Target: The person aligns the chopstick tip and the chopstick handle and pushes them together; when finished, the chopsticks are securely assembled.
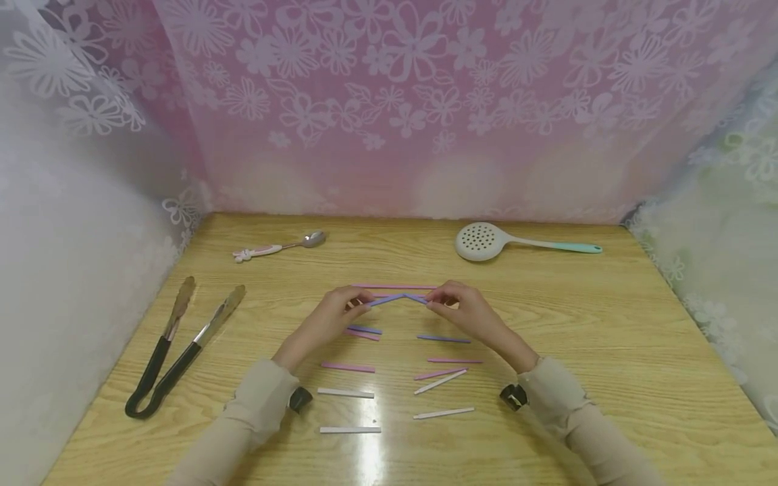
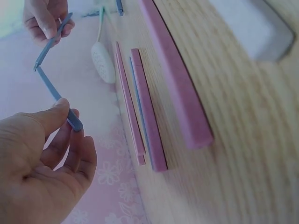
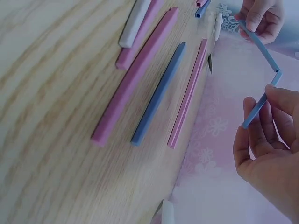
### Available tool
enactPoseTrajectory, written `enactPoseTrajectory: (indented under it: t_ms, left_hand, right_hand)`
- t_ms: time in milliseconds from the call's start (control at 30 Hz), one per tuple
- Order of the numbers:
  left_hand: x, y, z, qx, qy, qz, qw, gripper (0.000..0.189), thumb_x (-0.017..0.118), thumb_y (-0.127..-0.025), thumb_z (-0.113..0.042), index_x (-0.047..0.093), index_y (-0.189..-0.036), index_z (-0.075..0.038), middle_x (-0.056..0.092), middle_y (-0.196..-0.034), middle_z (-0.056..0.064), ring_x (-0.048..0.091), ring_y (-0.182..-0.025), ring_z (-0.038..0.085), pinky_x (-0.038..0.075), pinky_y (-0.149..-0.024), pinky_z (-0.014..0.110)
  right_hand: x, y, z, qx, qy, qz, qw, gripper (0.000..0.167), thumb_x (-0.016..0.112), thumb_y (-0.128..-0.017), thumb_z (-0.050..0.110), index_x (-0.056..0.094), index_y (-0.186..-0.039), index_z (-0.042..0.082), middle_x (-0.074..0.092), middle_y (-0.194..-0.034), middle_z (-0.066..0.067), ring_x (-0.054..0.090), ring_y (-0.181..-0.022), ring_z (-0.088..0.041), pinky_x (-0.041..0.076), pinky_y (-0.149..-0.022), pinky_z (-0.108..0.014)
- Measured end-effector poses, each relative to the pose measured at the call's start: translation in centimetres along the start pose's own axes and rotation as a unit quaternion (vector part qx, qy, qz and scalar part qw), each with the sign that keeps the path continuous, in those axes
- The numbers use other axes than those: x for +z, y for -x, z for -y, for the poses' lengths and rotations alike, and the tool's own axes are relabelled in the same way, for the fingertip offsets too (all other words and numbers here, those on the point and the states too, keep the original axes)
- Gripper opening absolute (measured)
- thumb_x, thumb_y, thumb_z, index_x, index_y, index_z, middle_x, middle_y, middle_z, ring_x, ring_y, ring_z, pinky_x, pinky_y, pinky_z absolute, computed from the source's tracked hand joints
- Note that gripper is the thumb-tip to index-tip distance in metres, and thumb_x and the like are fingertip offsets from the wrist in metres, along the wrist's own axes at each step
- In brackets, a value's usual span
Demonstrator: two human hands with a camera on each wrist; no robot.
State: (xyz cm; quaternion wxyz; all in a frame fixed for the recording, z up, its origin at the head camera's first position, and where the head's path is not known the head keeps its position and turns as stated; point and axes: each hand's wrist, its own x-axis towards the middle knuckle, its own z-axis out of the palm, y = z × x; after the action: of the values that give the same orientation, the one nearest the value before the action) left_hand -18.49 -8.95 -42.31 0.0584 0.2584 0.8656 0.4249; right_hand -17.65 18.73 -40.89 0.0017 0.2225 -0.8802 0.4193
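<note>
In the head view my left hand [image 1: 331, 312] pinches a blue chopstick half [image 1: 386, 300] between thumb and fingers. My right hand [image 1: 469, 312] pinches another blue chopstick half [image 1: 416, 298]. Their inner ends meet at a shallow angle, peaking in the middle. The left wrist view shows a small notch where the left half [image 2: 49, 85] meets the other [image 2: 46, 52]. Both are held above the table, as the right wrist view shows. Behind the hands lie two long pink chopsticks [image 1: 395, 286], side by side and partly covered by the hands.
Left of centre lie blue, pink and white halves [image 1: 346, 393]; right of centre lie a blue half [image 1: 444, 339], pink halves [image 1: 454, 361] and white halves [image 1: 444, 413]. Black-handled tongs [image 1: 164, 364], a spoon [image 1: 279, 248] and a skimmer [image 1: 480, 241] lie farther out. A floral curtain [image 1: 413, 135] stands behind.
</note>
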Motion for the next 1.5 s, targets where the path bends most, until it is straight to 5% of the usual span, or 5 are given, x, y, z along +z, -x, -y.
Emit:
enactPoseTrajectory:
  t_ms: [700,1000,1500]
  left_hand:
    - [-0.1,0.2,0.0,0.005,-0.007,0.0,1.0,0.018,0.057,-0.095,-0.009,0.063,-0.11,-0.001,0.064,-0.1,0.006,0.058,-0.093,0.019,0.051,-0.081,0.031]
    - [-0.6,0.4,0.1,0.044,-0.021,0.005,0.9988,0.019,0.056,-0.095,-0.008,0.063,-0.112,0.0,0.063,-0.102,0.007,0.059,-0.091,0.017,0.052,-0.081,0.028]
    - [-0.5,0.5,0.1,0.062,-0.011,0.021,0.9978,0.024,0.054,-0.097,-0.01,0.06,-0.117,0.002,0.061,-0.108,0.011,0.058,-0.093,0.02,0.052,-0.083,0.028]
  right_hand:
    - [-0.3,-0.2,0.2,-0.014,0.014,-0.013,0.9997,0.011,0.067,-0.088,0.005,0.073,-0.096,0.001,0.063,-0.086,-0.005,0.054,-0.076,-0.014,0.05,-0.065,-0.024]
    - [0.0,-0.3,-0.3,-0.024,0.019,-0.018,0.9994,0.01,0.065,-0.089,0.003,0.071,-0.096,0.0,0.065,-0.089,-0.008,0.052,-0.074,-0.012,0.047,-0.064,-0.022]
    - [0.9,-0.2,0.2,-0.029,0.004,-0.021,0.9994,0.011,0.068,-0.087,0.007,0.071,-0.095,0.0,0.06,-0.086,-0.005,0.051,-0.075,-0.011,0.047,-0.065,-0.02]
